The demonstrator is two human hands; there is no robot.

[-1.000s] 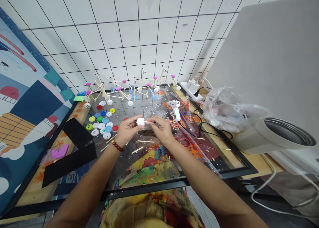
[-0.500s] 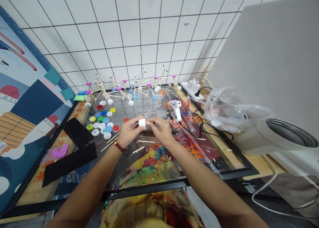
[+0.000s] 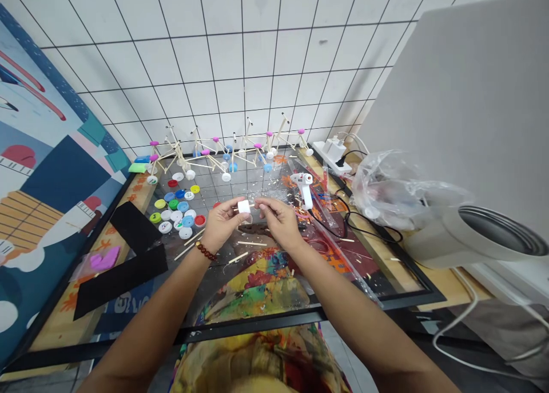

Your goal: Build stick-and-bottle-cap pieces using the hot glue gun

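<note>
Between the fingers of my left hand (image 3: 223, 221) is a white bottle cap (image 3: 243, 206), held above the glass tabletop. A thin wooden stick (image 3: 252, 206) pokes out of the cap's right side, and a short pale end shows on its left. My right hand (image 3: 277, 221) pinches at the stick's right end with thumb and forefinger; the fingertips cover the tip. Loose wooden sticks (image 3: 252, 243) lie on the glass below. Left of my hands are many coloured bottle caps (image 3: 183, 207). Small stick-built bicycle shapes (image 3: 210, 159) with cap wheels and pink seats stand along the back.
A white glue gun (image 3: 304, 190) stands right of my hands, its black cord running to a power strip (image 3: 330, 155). Red-handled scissors (image 3: 318, 245), a plastic bag (image 3: 386, 181) and a grey cylinder (image 3: 450, 235) are to the right. Black strips (image 3: 122, 281) and pink clay (image 3: 105, 258) lie left.
My right hand has shifted slightly right, away from the cap, and more of the stick shows between them. The cap has turned a little in my left fingers.
</note>
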